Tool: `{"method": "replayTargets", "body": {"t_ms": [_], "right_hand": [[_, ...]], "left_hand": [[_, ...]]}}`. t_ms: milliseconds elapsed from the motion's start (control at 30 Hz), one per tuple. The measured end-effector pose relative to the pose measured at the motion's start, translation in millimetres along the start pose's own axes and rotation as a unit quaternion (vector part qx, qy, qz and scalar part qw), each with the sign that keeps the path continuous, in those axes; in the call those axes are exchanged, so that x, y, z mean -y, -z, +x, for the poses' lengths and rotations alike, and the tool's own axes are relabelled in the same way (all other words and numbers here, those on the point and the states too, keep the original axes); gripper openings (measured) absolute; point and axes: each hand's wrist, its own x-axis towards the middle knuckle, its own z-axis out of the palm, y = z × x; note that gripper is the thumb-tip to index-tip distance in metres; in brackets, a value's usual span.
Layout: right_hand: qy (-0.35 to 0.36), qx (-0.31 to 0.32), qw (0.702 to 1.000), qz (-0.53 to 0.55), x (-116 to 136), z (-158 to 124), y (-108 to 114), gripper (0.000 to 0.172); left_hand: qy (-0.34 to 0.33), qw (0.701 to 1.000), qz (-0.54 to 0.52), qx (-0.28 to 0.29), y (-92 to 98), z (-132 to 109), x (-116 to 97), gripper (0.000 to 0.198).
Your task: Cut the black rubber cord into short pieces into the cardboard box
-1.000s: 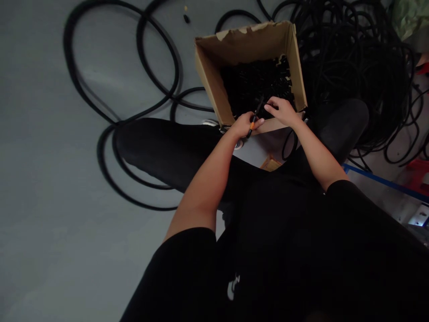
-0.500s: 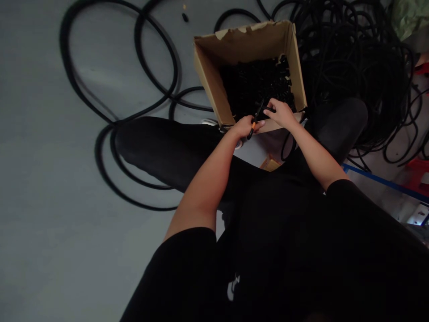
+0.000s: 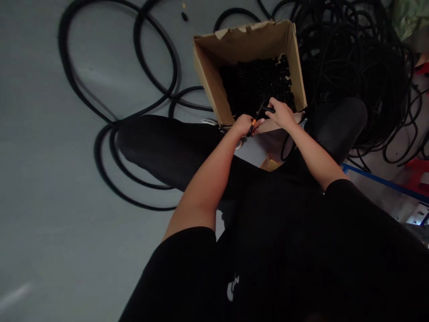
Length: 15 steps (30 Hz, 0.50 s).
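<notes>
a small orange-and-black tool (image 3: 252, 128) is gripped in the left hand (image 3: 244, 126), its fingers curled closed around it, just over the near rim of a cardboard box (image 3: 254, 40). the right hand (image 3: 282, 113) pinches a short black piece (image 3: 268, 109) between its fingers, close beside the tool. inside the box lies a heap of small black parts (image 3: 254, 85). the person's black-clad legs (image 3: 161, 150) reach out on either side of the box's near edge. a tangled pile of black cable (image 3: 351, 67) lies to the right of the box, and loose cable loops (image 3: 176, 67) curl across the grey floor (image 3: 67, 232) to its left. a red object (image 3: 418, 176) sits at far right.
</notes>
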Motion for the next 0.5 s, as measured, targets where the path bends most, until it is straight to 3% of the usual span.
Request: {"method": "replayTargets", "body": {"t_ms": [133,267,400,500], "right_hand": [[0.012,-0.008,0.998,0.061,4,-3,4,0.026],[0.014,0.001,0.990,0.137,11,-4,7,0.036],[0.012,0.012,0.965,0.262,13,-1,3,0.052],[0.020,0.048,0.933,0.355,15,-4,0,0.062]], "left_hand": [[0.025,1.000,0.008,0.001,0.6,-1,-3,0.068],[0.043,0.998,-0.011,-0.033,2.1,-3,-9,0.060],[-0.042,0.994,-0.064,-0.073,3.7,-2,-12,0.049],[-0.123,0.982,-0.134,-0.055,2.3,-4,-17,0.044]]}}
